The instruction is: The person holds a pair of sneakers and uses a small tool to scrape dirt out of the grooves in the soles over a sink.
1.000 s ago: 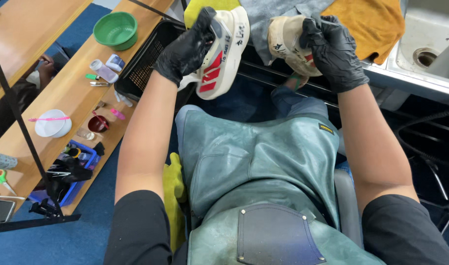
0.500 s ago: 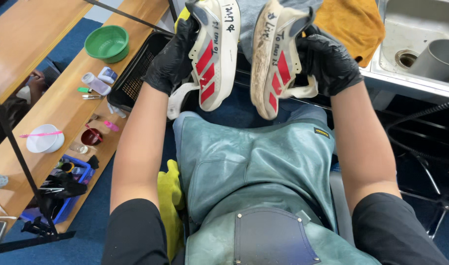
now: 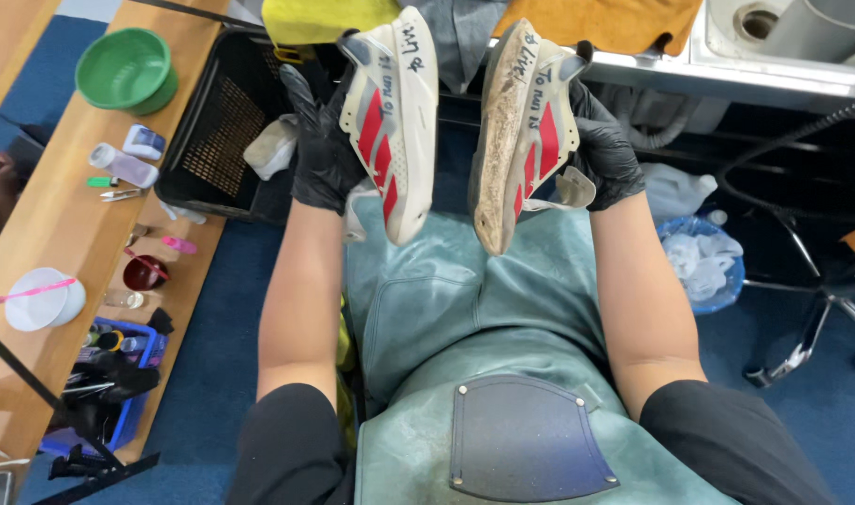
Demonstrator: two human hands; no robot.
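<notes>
Both my hands wear black gloves and each holds up a white sneaker with red stripes, side by side above my lap. My left hand grips the cleaner left sneaker from behind. My right hand grips the right sneaker, whose sole edge looks brown and dirty. Handwriting runs along both midsoles. The toes point down toward my grey-green apron.
A wooden bench on the left carries a green bowl, small bottles, a white cup with a pink brush, and a blue tray of tools. A black mesh basket stands beside it. A metal sink, a bin of white rags and a stool leg are at right.
Both sneakers have turned side-on, come closer together and dropped lower in view. The right one was turned from heel-on to showing its striped side.
</notes>
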